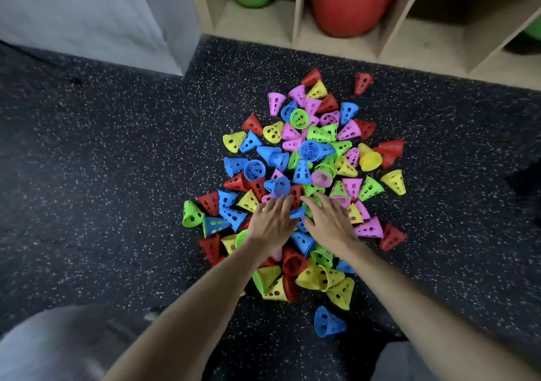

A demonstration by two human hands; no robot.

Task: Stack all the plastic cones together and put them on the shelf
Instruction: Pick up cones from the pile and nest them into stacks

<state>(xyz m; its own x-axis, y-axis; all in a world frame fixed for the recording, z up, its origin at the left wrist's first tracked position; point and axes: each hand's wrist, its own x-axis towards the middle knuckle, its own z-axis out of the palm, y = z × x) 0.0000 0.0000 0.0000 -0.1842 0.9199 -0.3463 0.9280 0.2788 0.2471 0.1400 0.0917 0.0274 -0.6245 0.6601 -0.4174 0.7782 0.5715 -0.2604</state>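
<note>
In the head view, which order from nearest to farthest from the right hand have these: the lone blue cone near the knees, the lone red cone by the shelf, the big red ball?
Measured from the right hand:
1. Lone blue cone, on the floor below the pile, toward the person.
2. Lone red cone, beyond the pile, near the shelf.
3. Big red ball, inside a shelf compartment, farthest.

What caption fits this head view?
Both hands, left hand and right hand, reach open into the cone pile before the shelf.

Even, soft indoor light; faint shadows under the forearms. Wide-angle bending warps the edges, motion blur smears the floor [87,175] well outside both grips.
</note>
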